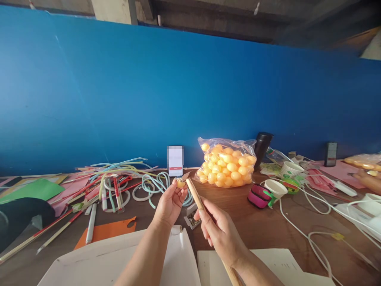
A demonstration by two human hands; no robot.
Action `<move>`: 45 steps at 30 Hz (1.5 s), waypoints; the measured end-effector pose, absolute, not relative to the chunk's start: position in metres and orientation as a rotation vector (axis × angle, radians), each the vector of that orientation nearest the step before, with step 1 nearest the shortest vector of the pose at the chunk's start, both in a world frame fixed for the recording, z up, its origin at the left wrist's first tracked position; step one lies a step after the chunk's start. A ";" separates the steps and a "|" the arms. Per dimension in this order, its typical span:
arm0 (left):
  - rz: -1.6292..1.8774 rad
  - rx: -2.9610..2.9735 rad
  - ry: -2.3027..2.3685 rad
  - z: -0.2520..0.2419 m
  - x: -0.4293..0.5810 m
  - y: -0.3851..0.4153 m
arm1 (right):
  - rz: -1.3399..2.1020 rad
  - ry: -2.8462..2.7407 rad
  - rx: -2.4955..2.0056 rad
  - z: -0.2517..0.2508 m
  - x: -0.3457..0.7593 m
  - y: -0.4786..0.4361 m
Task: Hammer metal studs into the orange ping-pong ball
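Observation:
My left hand (pixel 169 204) is closed, its fingertips pinching a small yellowish rounded piece (pixel 180 183) whose exact kind I cannot make out. In my right hand (pixel 222 230) is a long wooden handle (pixel 194 192), slanting up to the left. A grey pointed metal part (pixel 185 177) shows at the handle's upper end, right beside the yellowish piece; whether they touch I cannot tell. Below and between my hands stands a small open box (pixel 188 221) of tiny shiny metal pieces, partly hidden by my right fingers.
A clear bag of orange balls (pixel 228 167) stands behind my hands, near an upright phone (pixel 175 161). To the left lie coiled tubes (pixel 157 184) and orange paper (pixel 110 232). Right are a pink-black pouch (pixel 258 196), paper cup (pixel 276 188) and white cables (pixel 290 220). A white box (pixel 119 258) sits in front.

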State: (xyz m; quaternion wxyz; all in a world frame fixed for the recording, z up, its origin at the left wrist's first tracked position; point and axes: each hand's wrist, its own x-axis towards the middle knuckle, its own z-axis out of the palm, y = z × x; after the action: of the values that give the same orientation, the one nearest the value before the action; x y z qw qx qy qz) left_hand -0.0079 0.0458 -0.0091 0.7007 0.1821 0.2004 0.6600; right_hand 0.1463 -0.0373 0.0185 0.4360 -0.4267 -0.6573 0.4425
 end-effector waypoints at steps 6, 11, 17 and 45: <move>1.484 0.410 0.444 -0.008 -0.007 0.046 | 1.087 -1.658 -1.064 0.020 0.146 -0.038; 1.493 0.402 0.436 -0.008 -0.006 0.046 | 1.073 -1.658 -1.054 0.018 0.146 -0.038; 1.502 0.399 0.460 -0.008 -0.006 0.046 | 1.071 -1.642 -1.059 0.020 0.147 -0.037; 1.465 0.343 0.432 -0.005 -0.010 0.044 | 1.112 -1.573 -1.006 0.023 0.147 -0.037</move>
State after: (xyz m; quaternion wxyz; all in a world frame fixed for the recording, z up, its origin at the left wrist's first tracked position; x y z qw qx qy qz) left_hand -0.0099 0.0440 -0.0049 0.7089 0.1543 0.1947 0.6601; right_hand 0.1475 -0.0372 0.0225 0.4655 -0.4096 -0.6406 0.4529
